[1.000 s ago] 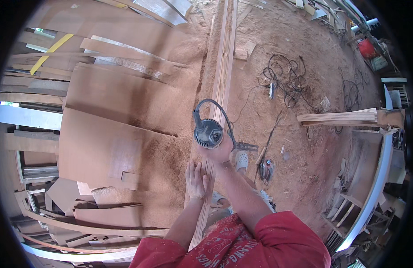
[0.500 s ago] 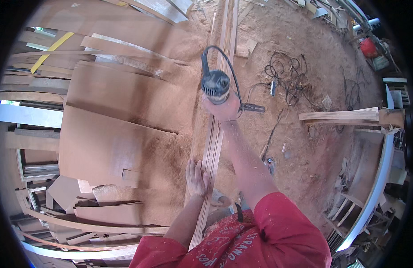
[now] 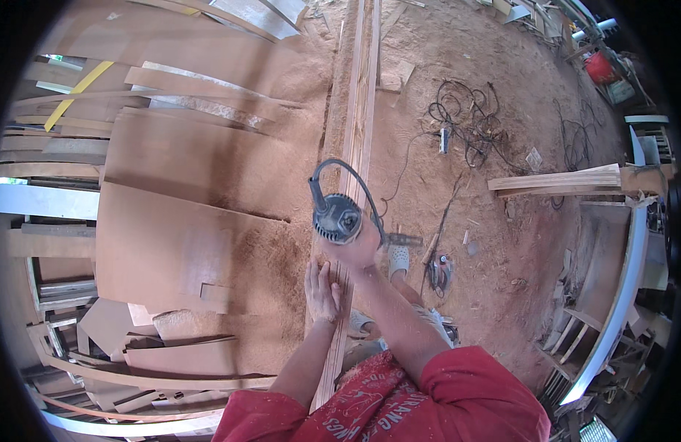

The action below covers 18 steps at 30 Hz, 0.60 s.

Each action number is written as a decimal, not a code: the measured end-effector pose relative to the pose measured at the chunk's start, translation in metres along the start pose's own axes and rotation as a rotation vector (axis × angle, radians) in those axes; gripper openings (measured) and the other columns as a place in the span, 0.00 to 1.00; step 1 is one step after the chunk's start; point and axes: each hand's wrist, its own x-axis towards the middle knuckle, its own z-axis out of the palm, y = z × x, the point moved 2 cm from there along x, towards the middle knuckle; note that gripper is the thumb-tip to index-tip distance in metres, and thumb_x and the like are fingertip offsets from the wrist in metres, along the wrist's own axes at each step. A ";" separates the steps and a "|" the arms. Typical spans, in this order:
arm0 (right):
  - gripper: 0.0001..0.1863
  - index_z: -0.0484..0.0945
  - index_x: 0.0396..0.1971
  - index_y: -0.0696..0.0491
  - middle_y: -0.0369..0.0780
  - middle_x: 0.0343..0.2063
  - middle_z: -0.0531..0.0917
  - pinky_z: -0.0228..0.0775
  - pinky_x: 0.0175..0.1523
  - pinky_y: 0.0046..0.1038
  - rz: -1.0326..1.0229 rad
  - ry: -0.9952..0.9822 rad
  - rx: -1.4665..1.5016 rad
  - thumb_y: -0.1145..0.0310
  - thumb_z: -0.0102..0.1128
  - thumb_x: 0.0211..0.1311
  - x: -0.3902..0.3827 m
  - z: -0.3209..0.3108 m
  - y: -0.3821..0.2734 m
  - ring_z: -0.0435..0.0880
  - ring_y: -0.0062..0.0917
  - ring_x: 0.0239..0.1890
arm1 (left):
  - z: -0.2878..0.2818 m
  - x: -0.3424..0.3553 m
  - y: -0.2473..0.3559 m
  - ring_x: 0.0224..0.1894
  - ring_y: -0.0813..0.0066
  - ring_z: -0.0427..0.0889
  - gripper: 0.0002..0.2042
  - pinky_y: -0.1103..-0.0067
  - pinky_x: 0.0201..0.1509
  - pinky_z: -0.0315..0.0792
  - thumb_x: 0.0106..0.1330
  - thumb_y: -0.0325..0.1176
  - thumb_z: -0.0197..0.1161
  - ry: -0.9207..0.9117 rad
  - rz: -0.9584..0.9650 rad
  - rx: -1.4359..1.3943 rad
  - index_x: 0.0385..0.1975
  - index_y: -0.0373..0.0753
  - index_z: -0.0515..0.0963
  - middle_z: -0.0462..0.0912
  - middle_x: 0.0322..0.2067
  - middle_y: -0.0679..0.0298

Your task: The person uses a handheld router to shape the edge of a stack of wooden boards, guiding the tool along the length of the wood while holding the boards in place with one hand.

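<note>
A black handheld power tool (image 3: 337,219), which looks like a trim router, stands upright over a long bundle of wooden strips (image 3: 361,118). My right hand (image 3: 357,250) is wrapped round the lower body of the router; its base is hidden beneath the hand. The cord loops from its top over to the right. Just nearer to me, my left hand (image 3: 324,293) lies on the strips with its fingers stretched out along their left side. Sawdust covers my arms and the strips.
Large brown boards (image 3: 160,243) lie to the left, dusted with sawdust. Tangled black cables (image 3: 469,118) with a white power strip (image 3: 444,140) lie on the dusty floor to the right. A stack of wood strips (image 3: 561,179) juts in at the right, and clogs (image 3: 399,259) show below.
My right hand has drawn the router along the strips toward me, close to my left hand. My left hand stays in about the same place. The view has shifted slightly.
</note>
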 end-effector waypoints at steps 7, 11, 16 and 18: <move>0.42 0.89 0.54 0.53 0.42 0.44 0.95 0.89 0.54 0.38 -0.160 0.046 0.017 0.55 1.01 0.34 0.062 0.007 0.018 0.97 0.35 0.46 | -0.003 -0.001 0.007 0.87 0.28 0.59 0.35 0.44 0.91 0.54 0.73 0.37 0.59 -0.025 -0.032 0.025 0.81 0.35 0.70 0.62 0.85 0.36; 0.33 0.89 0.51 0.52 0.44 0.41 0.95 0.89 0.51 0.40 -0.232 0.105 -0.030 0.60 0.94 0.42 0.079 0.012 0.019 0.97 0.40 0.44 | 0.001 -0.002 0.002 0.86 0.28 0.59 0.35 0.43 0.91 0.55 0.71 0.36 0.60 -0.012 -0.042 0.021 0.80 0.35 0.72 0.63 0.84 0.36; 0.30 0.89 0.49 0.51 0.46 0.41 0.95 0.89 0.50 0.41 -0.216 0.087 0.003 0.61 0.91 0.44 0.104 0.018 0.006 0.97 0.44 0.44 | -0.001 -0.004 -0.001 0.85 0.28 0.62 0.33 0.44 0.90 0.58 0.71 0.34 0.60 0.052 -0.024 0.027 0.77 0.34 0.74 0.67 0.82 0.36; 0.29 0.90 0.48 0.52 0.47 0.42 0.95 0.89 0.51 0.42 -0.210 0.072 -0.006 0.59 0.91 0.46 0.130 0.012 0.007 0.97 0.45 0.46 | -0.005 0.000 0.011 0.85 0.27 0.63 0.32 0.44 0.89 0.58 0.71 0.34 0.58 0.038 -0.028 0.016 0.76 0.32 0.75 0.67 0.82 0.34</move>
